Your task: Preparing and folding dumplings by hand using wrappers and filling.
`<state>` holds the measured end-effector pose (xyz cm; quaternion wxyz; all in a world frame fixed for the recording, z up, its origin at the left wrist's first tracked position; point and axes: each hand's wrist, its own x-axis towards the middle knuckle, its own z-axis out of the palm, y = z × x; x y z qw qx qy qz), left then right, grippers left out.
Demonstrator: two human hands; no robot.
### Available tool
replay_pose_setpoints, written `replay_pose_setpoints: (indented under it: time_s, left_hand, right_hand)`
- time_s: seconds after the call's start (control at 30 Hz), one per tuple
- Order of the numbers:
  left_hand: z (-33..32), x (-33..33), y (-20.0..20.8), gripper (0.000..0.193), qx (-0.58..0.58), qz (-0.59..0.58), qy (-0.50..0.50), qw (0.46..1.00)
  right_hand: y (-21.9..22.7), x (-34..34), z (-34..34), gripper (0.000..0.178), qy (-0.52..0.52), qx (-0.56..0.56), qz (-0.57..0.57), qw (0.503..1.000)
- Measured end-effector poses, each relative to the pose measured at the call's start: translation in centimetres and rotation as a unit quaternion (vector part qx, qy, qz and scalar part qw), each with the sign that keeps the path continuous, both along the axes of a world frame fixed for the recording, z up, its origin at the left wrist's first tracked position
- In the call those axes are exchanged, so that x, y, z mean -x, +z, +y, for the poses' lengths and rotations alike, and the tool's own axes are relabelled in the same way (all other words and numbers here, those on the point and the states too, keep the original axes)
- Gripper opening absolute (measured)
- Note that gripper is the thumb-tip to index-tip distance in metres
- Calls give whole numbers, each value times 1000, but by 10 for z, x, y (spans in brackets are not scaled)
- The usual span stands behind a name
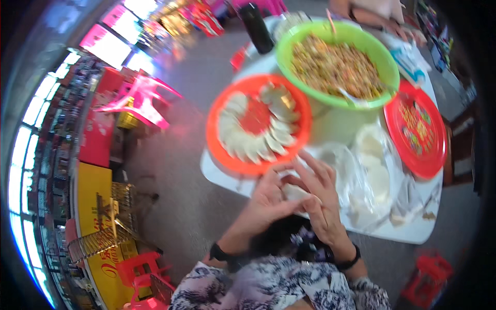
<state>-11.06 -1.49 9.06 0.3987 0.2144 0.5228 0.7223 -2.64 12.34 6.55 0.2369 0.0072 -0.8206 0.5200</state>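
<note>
While both hands come together above the near edge of the white table (413, 235), their fingers close around a pale piece of dough (295, 193) between them. The left hand (268, 199) grips it from the nine o'clock side, the right hand (324, 201) from three o'clock, both thumbs meeting near it; blur makes it hard to tell whether its edge is pressed shut. A dark band (222, 253) circles the left wrist, and another the right.

Taking the dough as the clock's centre, an orange-red plate (213, 134) sits at eleven o'clock, with folded dumplings (232, 129) in a curved row around its bare red middle. Between twelve and one stands a green bowl (283, 57) of chopped filling (336, 67), a pale utensil (352, 96) resting in it at the bowl's own five o'clock. A round red plate (435, 139) with a printed centre lies at two o'clock, and just below it, toward three, are pale dough rounds (380, 181) in clear plastic. Beyond the bowl, at one o'clock, another person's forearm (374, 19) rests by the table's far side
</note>
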Motion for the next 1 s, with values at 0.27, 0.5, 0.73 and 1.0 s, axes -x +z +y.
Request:
replay_pose_setpoints:
  time_s: [0.27, 0.5, 0.73, 1.0]
  left_hand:
    - [-26, 61, 46, 63, -32, 164, 19, 986]
    - [-74, 96, 76, 52, -152, 182, 213, 948]
    - [-28, 24, 25, 59, -108, -89, 47, 989]
    - [-16, 2, -9, 56, -119, -128, 10, 985]
  right_hand:
    - [28, -1, -4, 99, 21, 88, 22, 996]
    - [31, 3, -6, 77, 53, 107, 4, 993]
    - [16, 9, -19, 67, 46, 100, 12, 994]
    - [-1, -7, -32, 43, -59, 118, -2, 991]
